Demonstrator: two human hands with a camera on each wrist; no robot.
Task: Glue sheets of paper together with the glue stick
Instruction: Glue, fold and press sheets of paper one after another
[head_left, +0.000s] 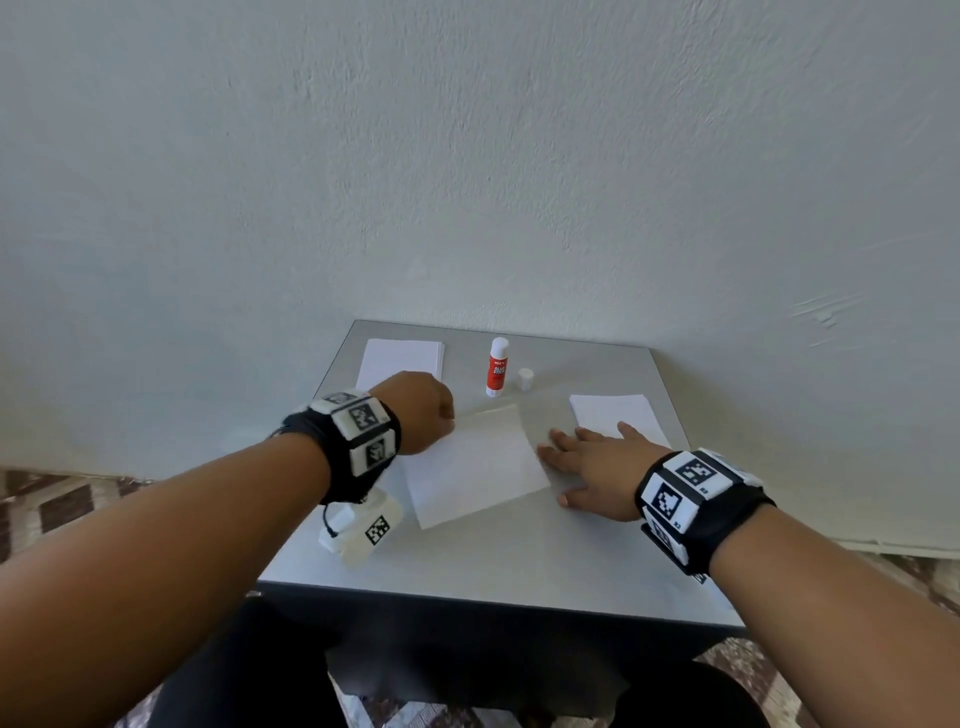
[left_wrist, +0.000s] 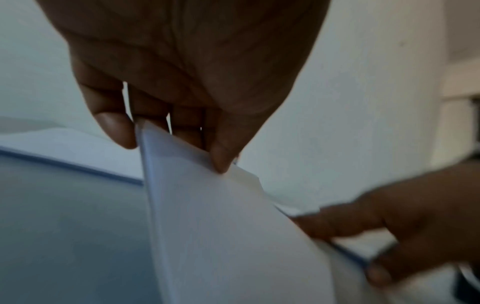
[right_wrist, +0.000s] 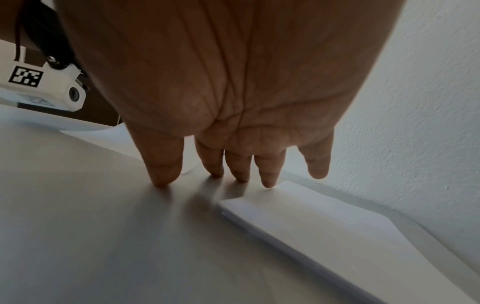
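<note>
Left hand (head_left: 423, 410) pinches the far-left corner of the sheet (head_left: 475, 465); wrist view shows thumb and fingers (left_wrist: 221, 156) clamped on it, that corner lifted and the paper bowed. Right hand (head_left: 592, 467) lies flat, fingers straight and spread, holding nothing. Its fingertips (right_wrist: 162, 181) press the tabletop (head_left: 493, 561) just beside the sheet's right edge; whether they actually touch the edge I cannot tell. One finger sits at the near corner of the right stack (head_left: 615, 418).

Glue stick (head_left: 497, 366) stands upright behind the sheet, uncapped, cap (head_left: 525, 378) just beside it on the right. Neither hand is on it. Can't see any glue on the sheet, so can't say whether it has been coated.

Risks, my read:
- Single-corner pinch on thin paper: a quick pull would crease or fold it. If the face is glued, a fold sticks to itself.
- Right hand pins little or nothing of the sheet, so it may skid or rotate when lowered, giving misaligned edges.
- Left forearm sweeps near the stick; a knock tips it over, and its open tip could smear the tabletop.
- Right finger on the stack corner could drag the top sheets out of square.

Around: second stack (head_left: 402, 358) far left, partly behind the left hand. White marker block (head_left: 363, 530) hangs under the left wrist over the tabletop's near-left part. Nothing blocks the sheet itself; the stick and cap sit between the two stacks, right on the reach path.
</note>
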